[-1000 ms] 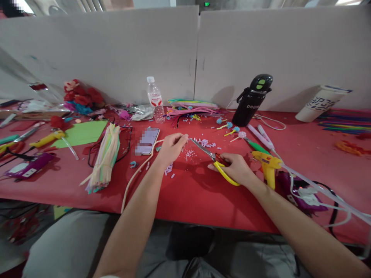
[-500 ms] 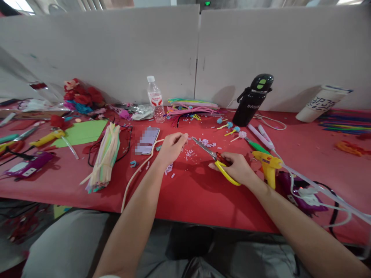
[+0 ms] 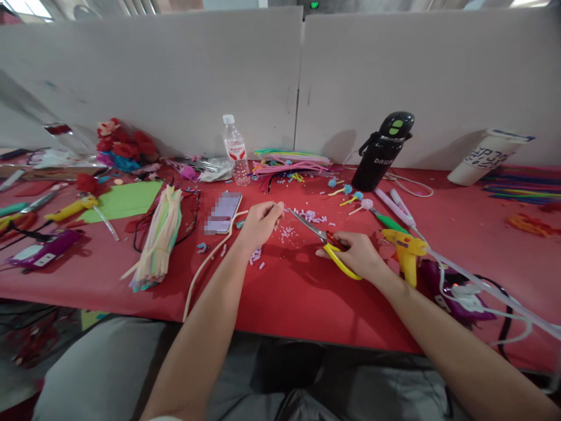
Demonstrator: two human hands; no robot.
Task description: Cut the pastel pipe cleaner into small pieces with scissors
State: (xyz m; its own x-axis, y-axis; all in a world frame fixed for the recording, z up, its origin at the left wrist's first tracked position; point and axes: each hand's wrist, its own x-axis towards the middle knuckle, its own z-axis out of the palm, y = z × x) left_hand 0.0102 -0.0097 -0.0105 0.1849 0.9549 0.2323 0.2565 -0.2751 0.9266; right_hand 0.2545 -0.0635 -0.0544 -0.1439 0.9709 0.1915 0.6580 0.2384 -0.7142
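My left hand (image 3: 262, 223) is closed in a pinch above the red table. A tiny lilac piece (image 3: 286, 210) pokes out between thumb and fingertips, mostly hidden by them. Wrapped in my right hand (image 3: 350, 252) is a pair of scissors (image 3: 308, 224) with yellow and red handles, its blades aimed left at that piece. The scissor tips are very close to it; whether they touch I cannot tell. Beneath the blades lie short lilac cuttings (image 3: 310, 216) and finer pale crumbs (image 3: 287, 234). A cream strip (image 3: 202, 266) runs under my left forearm.
Left of my arm are a phone (image 3: 224, 211) and a bundle of pipe cleaners (image 3: 158, 240). A plastic bottle (image 3: 236, 152) and a black flask (image 3: 383, 153) stand at the back. On the right sit a yellow glue gun (image 3: 407, 252), small flower pieces (image 3: 358, 197) and a cable.
The yellow handle of the scissors has shifted very slightly up and left with my right hand. My left hand stays in the same place.
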